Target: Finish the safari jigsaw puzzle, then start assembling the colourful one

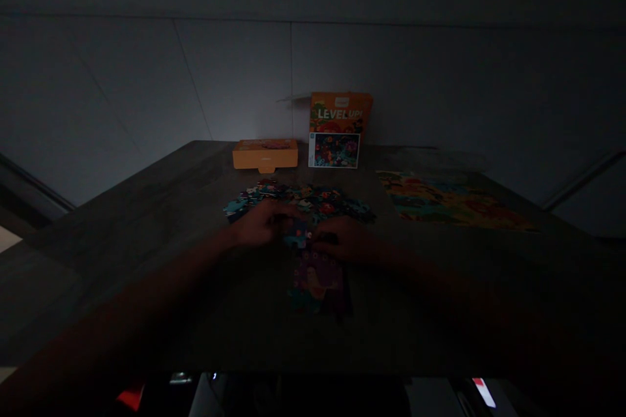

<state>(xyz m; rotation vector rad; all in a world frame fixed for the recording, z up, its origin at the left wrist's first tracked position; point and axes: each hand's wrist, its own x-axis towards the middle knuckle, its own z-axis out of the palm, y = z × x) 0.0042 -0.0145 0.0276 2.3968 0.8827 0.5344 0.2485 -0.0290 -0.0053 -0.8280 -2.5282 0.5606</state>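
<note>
The light is very dim. My left hand (264, 223) has its fingers closed on the left side of a blue jigsaw piece (295, 234) held low over the table. Curled in from the other side, my right hand (346, 240) has its fingertips at that piece's right edge; shadow hides part of its grip. Just below both hands lies a joined patch of jigsaw (317, 280), purple with a pale figure on it. Beyond my fingers spreads a heap of loose jigsaw pieces (332, 202), dark blue, teal and red, partly hidden by my hands.
A low orange box (265, 156) stands behind the heap. Beside it, an upright orange puzzle box (342, 111) has a white-bordered picture card (333, 150) leaning on its front. A colourful assembled jigsaw or sheet (454, 202) lies flat at right on the grey table (156, 202).
</note>
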